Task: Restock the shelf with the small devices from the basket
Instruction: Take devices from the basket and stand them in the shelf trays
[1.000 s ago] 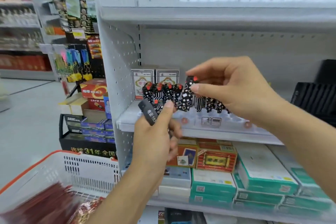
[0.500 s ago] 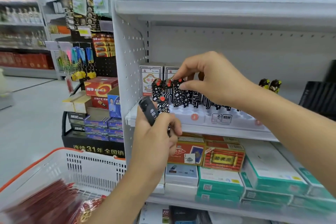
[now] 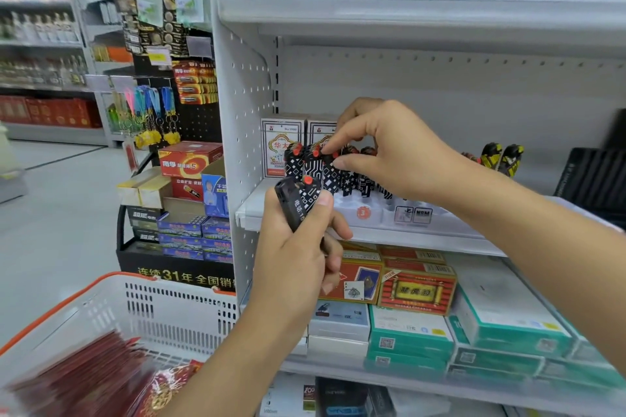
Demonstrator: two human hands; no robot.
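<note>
At the shelf point(image 3: 406, 234) front edge, near its left corner: right hand point(image 3: 389, 152) pinching a patterned device point(image 3: 330, 176) into the standing row, left hand point(image 3: 298, 247) gripping spare devices point(image 3: 298, 200). Best seated upright, flush with neighbours, without toppling them. Basket point(image 3: 162, 308) below left.

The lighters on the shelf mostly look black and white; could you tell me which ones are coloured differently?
The two yellow-and-black lighters standing at the right end of the row, beyond the right hand; the others are black-and-white patterned with red tops.
</note>
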